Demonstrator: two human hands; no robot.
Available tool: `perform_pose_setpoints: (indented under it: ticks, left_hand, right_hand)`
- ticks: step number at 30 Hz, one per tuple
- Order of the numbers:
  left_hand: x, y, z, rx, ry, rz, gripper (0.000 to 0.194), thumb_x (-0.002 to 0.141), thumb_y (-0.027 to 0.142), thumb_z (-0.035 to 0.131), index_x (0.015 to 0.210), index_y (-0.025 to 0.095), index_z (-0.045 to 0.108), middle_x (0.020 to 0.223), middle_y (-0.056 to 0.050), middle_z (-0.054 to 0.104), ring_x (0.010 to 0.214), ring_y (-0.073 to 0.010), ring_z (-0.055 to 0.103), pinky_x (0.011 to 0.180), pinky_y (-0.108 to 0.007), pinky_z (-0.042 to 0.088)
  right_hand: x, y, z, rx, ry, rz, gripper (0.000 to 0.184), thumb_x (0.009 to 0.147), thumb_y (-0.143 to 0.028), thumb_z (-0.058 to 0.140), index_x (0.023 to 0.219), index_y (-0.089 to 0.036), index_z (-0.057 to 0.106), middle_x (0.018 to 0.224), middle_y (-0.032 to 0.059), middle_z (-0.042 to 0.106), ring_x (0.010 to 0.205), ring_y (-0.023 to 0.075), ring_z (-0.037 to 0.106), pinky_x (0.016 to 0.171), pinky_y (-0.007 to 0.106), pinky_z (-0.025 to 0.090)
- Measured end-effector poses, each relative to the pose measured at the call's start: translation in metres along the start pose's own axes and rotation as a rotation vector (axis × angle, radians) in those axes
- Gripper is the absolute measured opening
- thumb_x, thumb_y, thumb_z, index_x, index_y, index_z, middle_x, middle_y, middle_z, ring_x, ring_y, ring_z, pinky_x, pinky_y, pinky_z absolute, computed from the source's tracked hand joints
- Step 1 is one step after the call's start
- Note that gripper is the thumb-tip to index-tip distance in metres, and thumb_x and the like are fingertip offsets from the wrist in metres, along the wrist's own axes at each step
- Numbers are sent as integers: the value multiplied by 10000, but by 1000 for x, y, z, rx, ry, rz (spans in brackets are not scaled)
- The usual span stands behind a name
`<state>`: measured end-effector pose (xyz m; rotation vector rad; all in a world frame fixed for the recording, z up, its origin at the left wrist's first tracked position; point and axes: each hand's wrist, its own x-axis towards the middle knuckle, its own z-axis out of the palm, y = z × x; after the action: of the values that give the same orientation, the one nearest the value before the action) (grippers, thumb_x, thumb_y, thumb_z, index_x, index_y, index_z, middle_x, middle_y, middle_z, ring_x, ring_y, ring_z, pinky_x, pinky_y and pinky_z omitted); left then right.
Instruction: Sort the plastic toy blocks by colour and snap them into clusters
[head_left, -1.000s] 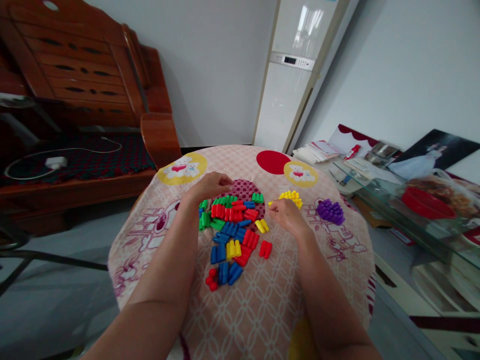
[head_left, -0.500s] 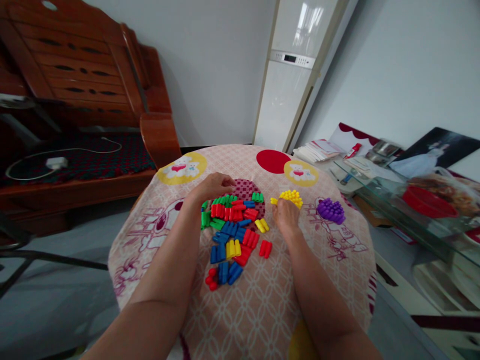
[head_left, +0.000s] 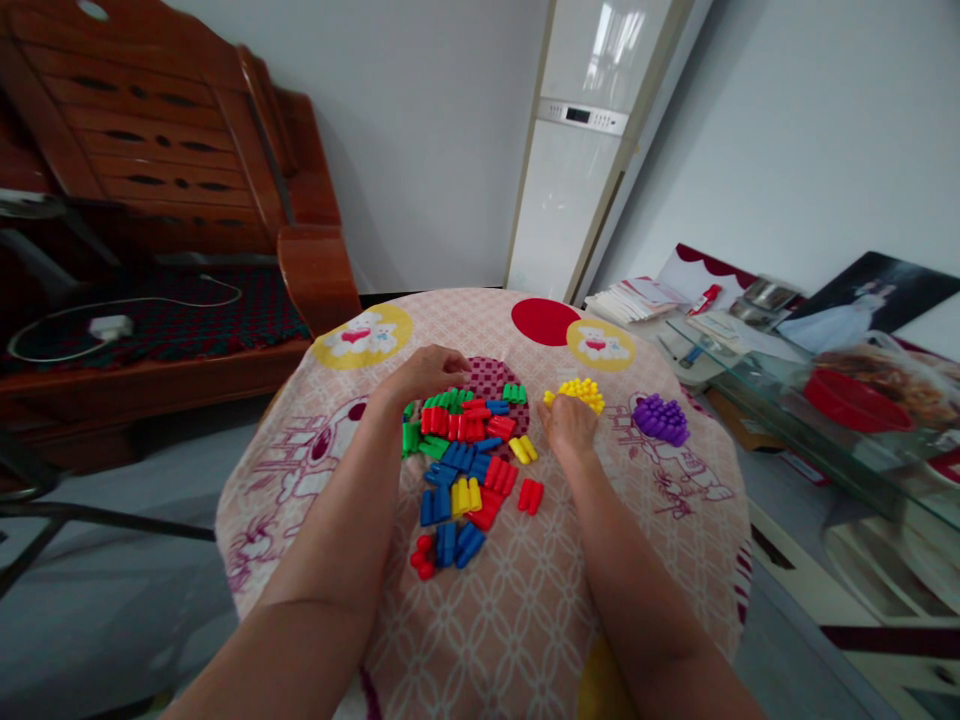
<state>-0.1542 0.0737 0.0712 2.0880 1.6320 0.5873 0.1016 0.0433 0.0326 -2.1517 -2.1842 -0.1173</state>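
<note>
My left hand (head_left: 431,372) hovers over the far left of a loose pile of plastic building blocks, fingers curled together, with nothing visible in them. Below it lie green blocks (head_left: 411,437), red blocks (head_left: 456,424) and blue blocks (head_left: 463,458). On the right, my right hand (head_left: 571,425) is closed at the near side of a yellow block cluster (head_left: 581,392). Its fingers grip yellow pieces there, though the hand hides most of the contact. A purple block cluster (head_left: 661,419) sits farther right. Between the hands lies a yellow block (head_left: 523,449), with a red block (head_left: 531,496) nearer me.
The round table wears a patterned cloth (head_left: 525,610). At the right stands a glass-topped cabinet (head_left: 757,385) with papers and a red bowl (head_left: 859,402). A wooden bench (head_left: 319,270) is at the left, and a tall white appliance (head_left: 566,200) stands behind.
My right hand has shifted slightly left, and the yellow piece that stuck out at its left now shows less. My left hand has stayed in place.
</note>
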Motion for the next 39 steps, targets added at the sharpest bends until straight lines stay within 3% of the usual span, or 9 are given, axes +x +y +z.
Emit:
perform_pose_setpoints:
  ticks: [5,17,26,33,36,39]
  left_hand:
    - [0,1,1,13,-2,2,382,758,342,604,1070,166,738,954,-58,761,840,-193,688,749,-248,520]
    - [-1,1,0,-14,-10,-3,367,759,334,603,1057,168,739,949,-57,762,826,-189,688,762,-252,525]
    - [1,-1,2,1,-7,-3,369,747,362,598,1036,184,745,908,-44,763,799,-181,680,719,-241,512]
    - [1,0,2,-3,-12,3,367,743,364,601,1023,177,745,911,-46,762,789,-176,678,702,-233,505]
    - [2,-2,2,-3,-10,-6,361,735,331,602,1029,178,747,920,-49,763,775,-174,677,700,-236,509]
    - [3,-5,2,1,-3,-4,366,731,325,599,1036,188,748,925,-46,764,784,-175,678,693,-234,510]
  right_hand:
    - [5,-3,5,39,77,74,420,985,-302,372,947,-111,745,981,230,727,927,269,701,774,319,477]
    - [12,8,7,269,198,155,271,928,-247,462,1023,-131,689,1011,159,731,934,240,661,783,288,424]
    - [8,9,5,143,150,146,285,953,-253,451,1046,-115,682,1011,197,713,959,264,667,789,308,433]
    - [6,11,-1,166,202,153,280,943,-203,437,1098,-137,661,967,153,722,906,227,669,759,280,422]
    - [2,7,-8,245,227,87,281,938,-198,449,1085,-142,683,959,133,732,894,208,665,761,265,414]
    - [-4,0,-17,353,156,-116,254,924,-206,486,987,-159,727,924,95,747,857,172,666,736,233,412]
